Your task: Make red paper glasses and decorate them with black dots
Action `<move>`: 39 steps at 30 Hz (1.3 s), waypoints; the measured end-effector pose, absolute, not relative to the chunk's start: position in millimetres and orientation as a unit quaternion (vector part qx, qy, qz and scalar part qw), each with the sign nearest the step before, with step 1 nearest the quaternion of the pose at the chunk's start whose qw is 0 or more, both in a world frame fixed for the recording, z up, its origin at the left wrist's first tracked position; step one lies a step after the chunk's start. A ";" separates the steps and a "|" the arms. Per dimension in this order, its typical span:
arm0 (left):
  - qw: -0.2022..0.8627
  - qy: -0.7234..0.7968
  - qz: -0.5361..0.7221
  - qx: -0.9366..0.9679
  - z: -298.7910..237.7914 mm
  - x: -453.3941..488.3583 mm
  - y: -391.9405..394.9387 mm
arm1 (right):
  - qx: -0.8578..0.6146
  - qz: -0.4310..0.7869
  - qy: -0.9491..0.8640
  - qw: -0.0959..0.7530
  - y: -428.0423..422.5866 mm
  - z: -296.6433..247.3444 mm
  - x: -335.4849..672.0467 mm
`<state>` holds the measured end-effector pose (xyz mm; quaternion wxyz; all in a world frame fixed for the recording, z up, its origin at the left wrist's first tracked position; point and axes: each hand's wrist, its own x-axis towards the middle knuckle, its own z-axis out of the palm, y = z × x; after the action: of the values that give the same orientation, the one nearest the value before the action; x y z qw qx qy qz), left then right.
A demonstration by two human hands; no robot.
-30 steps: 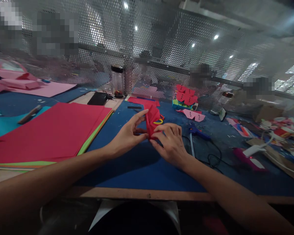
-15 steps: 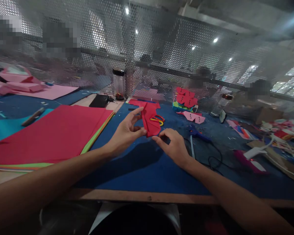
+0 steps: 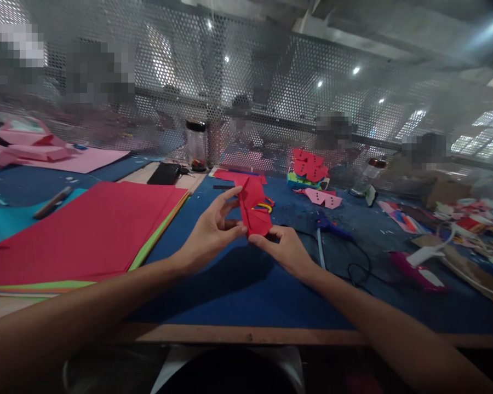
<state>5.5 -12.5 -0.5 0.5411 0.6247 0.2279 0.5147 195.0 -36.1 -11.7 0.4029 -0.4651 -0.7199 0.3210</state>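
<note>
1. carefully, 2 bare hands hold 1 folded red paper piece tilted up, mid-view, above a blue mat. the left hand spreads thumb and forefinger along its left edge; the right hand pinches narrowly at its lower edge, some fingers hidden.
2. trouble would most likely start at that grip: uneven pressure could crease the paper askew, and a slack left hold could let a fold spring open.
3. just beyond the paper, 1 pair of scissors shows red and yellow handles. whether they touch it cannot be told; a careless dip could snag it there.
4. right of the right hand lies 1 blue glue gun; its dark cord could be caught by a sweep of the right forearm, dragging the gun.
5. to the left, 1 stack of large sheets, red on top, could be skewed by the left forearm. sheets uncountable.
6. farther back: 2 clear jars, 1 black flat case, 1 pink dotted cutout, and red dotted cutouts, overlapping too much to count.
</note>
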 end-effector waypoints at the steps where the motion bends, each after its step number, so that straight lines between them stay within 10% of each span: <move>1: 0.539 0.228 0.516 0.626 -0.9 5.4 -12.5 | -0.464 0.318 -0.721 0.404 -36.8 -11.3 194.8; 39: 0.534 0.255 0.560 0.580 1.3 3.1 -13.1 | -0.469 0.245 -0.753 0.392 -36.2 -20.1 195.1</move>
<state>3.1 -13.1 1.3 0.5342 0.5797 0.2546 0.5601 195.1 -36.2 -20.1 0.3920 -0.4691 -0.7527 0.2445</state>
